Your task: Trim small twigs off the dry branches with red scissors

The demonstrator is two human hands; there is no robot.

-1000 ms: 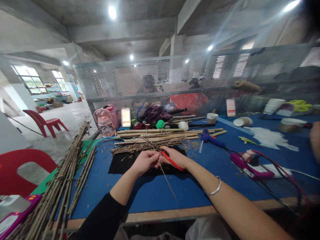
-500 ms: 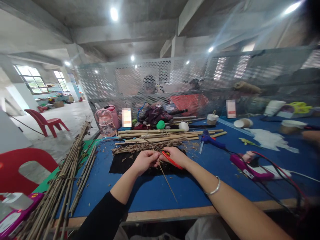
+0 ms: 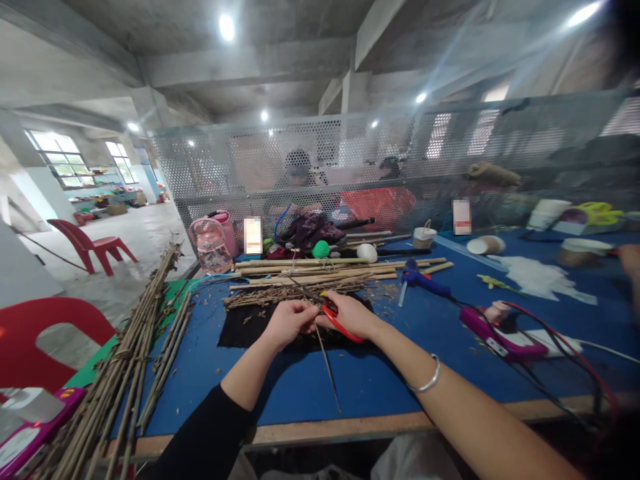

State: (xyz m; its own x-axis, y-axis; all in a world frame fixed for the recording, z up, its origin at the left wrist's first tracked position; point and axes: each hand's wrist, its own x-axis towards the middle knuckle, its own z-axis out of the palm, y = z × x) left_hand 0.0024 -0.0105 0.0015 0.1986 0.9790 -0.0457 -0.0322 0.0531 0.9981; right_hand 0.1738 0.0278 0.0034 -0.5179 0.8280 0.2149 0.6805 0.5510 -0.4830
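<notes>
My left hand (image 3: 294,321) pinches a thin dry twig (image 3: 328,367), whose lower end slants down toward the table's front edge. Red-handled scissors (image 3: 344,327) sit in my right hand (image 3: 353,315), blades pointing up and to the left. The fingertips of both hands meet over a black cloth (image 3: 245,327), and the right fingers are close to the twig too. Just behind the hands lies a bundle of dry twigs (image 3: 260,295) along the cloth's back edge. Where exactly the fingers grip the twig is partly hidden.
Long dry stalks (image 3: 125,347) are heaped at the left. Bamboo sticks (image 3: 280,268) lie behind the twigs. A blue glue gun (image 3: 425,283) and a purple power strip (image 3: 505,337) with cables are on the right. A perforated metal screen (image 3: 215,160) stands at the back; another person's hand (image 3: 630,260) shows far right.
The twig's lower end has swung left and hangs steeper. The scissors have turned slightly in my right hand. Both hands stay in nearly the same place.
</notes>
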